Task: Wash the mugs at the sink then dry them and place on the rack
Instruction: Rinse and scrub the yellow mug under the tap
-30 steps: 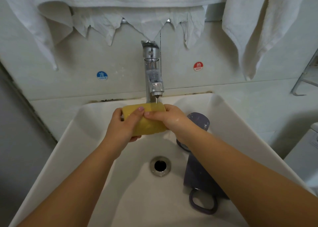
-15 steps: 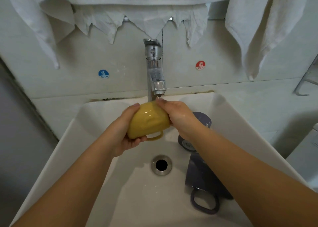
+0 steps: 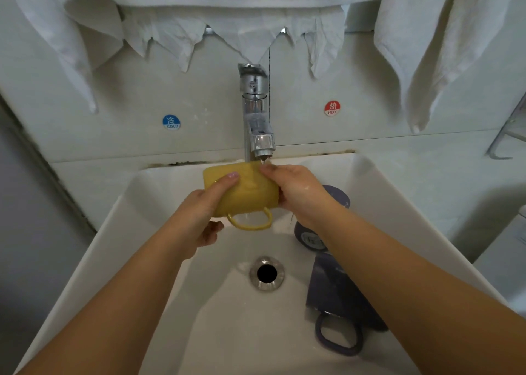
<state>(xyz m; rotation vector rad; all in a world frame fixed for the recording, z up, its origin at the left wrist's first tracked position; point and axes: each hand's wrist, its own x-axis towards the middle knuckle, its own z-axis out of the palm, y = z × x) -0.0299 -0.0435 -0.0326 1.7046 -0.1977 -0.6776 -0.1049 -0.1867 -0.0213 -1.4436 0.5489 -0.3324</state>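
Two hands hold the yellow mug (image 3: 244, 195) on its side right under the tap (image 3: 257, 124), so the thin stream off the spout lands on its wall and runs down into the sink (image 3: 119, 232) rather than splashing out. The left hand (image 3: 199, 218) is curled round the mug's left end, thumb laid across the top and fingers tucked beneath, carrying the weight. The right hand (image 3: 296, 192) grips the right end, fingertips at the upper edge where the water falls, which looks like rubbing the surface as it rinses; whether its fingers reach inside the mouth I cannot tell. The handle (image 3: 252, 221) hangs straight down, a sign the mug is being rolled so every side meets the stream. Along the right of the basin two purple mugs wait their turn: one (image 3: 324, 223) lies partly hidden behind the right wrist, the other (image 3: 341, 303) lies nearer the camera, its handle loop pointing toward the viewer, just beside the drain (image 3: 267, 273). White towels (image 3: 421, 47) hang on the wall above, handy for drying. A metal rack (image 3: 506, 135) shows at the far right edge. By my judgement this is the washing step for the first mug, with drying and racking not yet begun
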